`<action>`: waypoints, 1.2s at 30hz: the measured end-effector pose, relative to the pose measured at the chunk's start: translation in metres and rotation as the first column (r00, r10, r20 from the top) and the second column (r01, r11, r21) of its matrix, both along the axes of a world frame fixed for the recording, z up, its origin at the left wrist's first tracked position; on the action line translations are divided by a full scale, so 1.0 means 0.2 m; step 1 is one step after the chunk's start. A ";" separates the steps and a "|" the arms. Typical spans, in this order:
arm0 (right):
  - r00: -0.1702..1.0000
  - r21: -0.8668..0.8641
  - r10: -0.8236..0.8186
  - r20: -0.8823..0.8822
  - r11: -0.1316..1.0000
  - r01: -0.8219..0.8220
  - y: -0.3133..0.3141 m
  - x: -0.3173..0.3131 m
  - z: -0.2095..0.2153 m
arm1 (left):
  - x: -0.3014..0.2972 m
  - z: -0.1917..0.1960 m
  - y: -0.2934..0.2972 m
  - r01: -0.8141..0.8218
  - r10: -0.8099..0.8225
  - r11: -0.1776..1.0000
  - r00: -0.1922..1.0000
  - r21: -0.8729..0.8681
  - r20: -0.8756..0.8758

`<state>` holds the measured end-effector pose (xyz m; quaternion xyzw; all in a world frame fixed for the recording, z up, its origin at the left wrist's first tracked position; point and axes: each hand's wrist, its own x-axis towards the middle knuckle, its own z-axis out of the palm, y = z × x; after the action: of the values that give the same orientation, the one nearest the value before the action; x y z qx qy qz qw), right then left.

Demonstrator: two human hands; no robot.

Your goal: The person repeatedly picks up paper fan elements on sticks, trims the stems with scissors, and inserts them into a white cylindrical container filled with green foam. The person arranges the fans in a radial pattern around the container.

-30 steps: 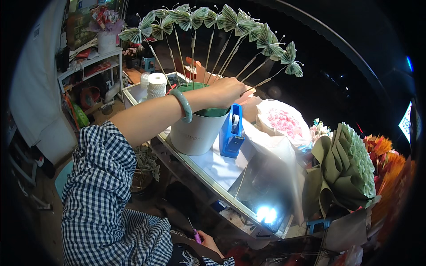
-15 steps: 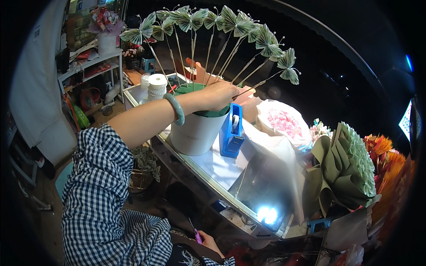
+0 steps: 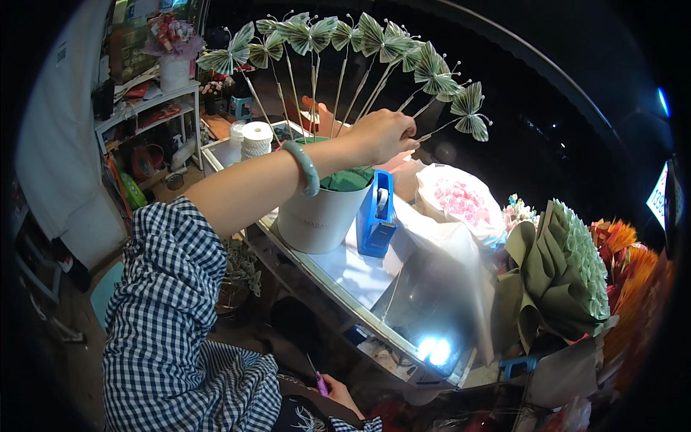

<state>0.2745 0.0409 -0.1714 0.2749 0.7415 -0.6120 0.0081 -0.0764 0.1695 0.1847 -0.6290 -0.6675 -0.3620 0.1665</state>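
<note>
My left hand (image 3: 389,135), a green bangle (image 3: 302,167) on its wrist, reaches over a white round flower box (image 3: 309,219) with green foam (image 3: 347,180) inside. Its fingers are curled closed at the thin stick of the rightmost butterfly (image 3: 469,111), folded from pale green pleated paper. Several similar paper butterflies (image 3: 309,34) on sticks rise from the foam in a fan; my hand and forearm hide some of the lower sticks. Low in the view, my right hand (image 3: 341,397) is closed around a purple-handled tool (image 3: 321,386) with a thin pointed metal end.
A blue tape dispenser (image 3: 376,223) stands beside the box on the glass-topped counter (image 3: 345,309). White spools (image 3: 257,139) stand behind it. To the right are a pink bouquet (image 3: 461,200), a green-wrapped bouquet (image 3: 561,266) and a bright lamp (image 3: 434,351). A white shelf (image 3: 147,108) is far left.
My left hand has moved up and right, from low among the sticks near the foam to higher at the rightmost stick. More foam shows now. My right hand stays in place.
</note>
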 end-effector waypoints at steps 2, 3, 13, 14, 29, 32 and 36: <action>1.000 -0.011 -0.015 0.013 1.000 0.015 0.00 0.00 0.00 | 0.03 0.04 0.03 0.049 -0.049 0.998 0.999 0.032 0.015; 0.999 -0.002 -0.012 0.042 1.000 0.012 0.00 0.00 0.00 | 0.04 0.05 0.04 0.079 -0.080 0.995 0.997 0.059 0.016; 0.999 -0.004 -0.009 0.054 1.000 0.009 -0.01 0.00 0.07 | 0.08 0.07 0.15 0.067 -0.079 0.996 0.972 0.061 0.222; 0.997 -0.016 -0.008 0.071 1.000 0.010 -0.01 -0.01 0.07 | 0.08 0.07 0.15 0.087 -0.101 0.994 0.957 0.063 0.272; 1.000 -0.002 -0.025 -0.003 1.000 0.025 0.00 -0.01 0.06 | 0.13 0.01 0.18 0.240 -0.364 0.931 0.652 0.275 0.665; 0.999 0.009 -0.031 0.010 0.999 0.031 -0.01 -0.02 0.09 | 0.13 0.00 0.19 0.265 -0.400 0.916 0.650 0.301 0.646; 0.998 0.033 -0.013 0.057 0.999 0.011 -0.01 -0.02 0.10 | 0.13 0.00 0.20 0.267 -0.386 0.922 0.666 0.280 0.638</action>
<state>0.2696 0.0387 -0.1512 0.2966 0.7493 -0.5917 0.0211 -0.0514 0.2088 0.1847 -0.5454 -0.5254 -0.6442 -0.1073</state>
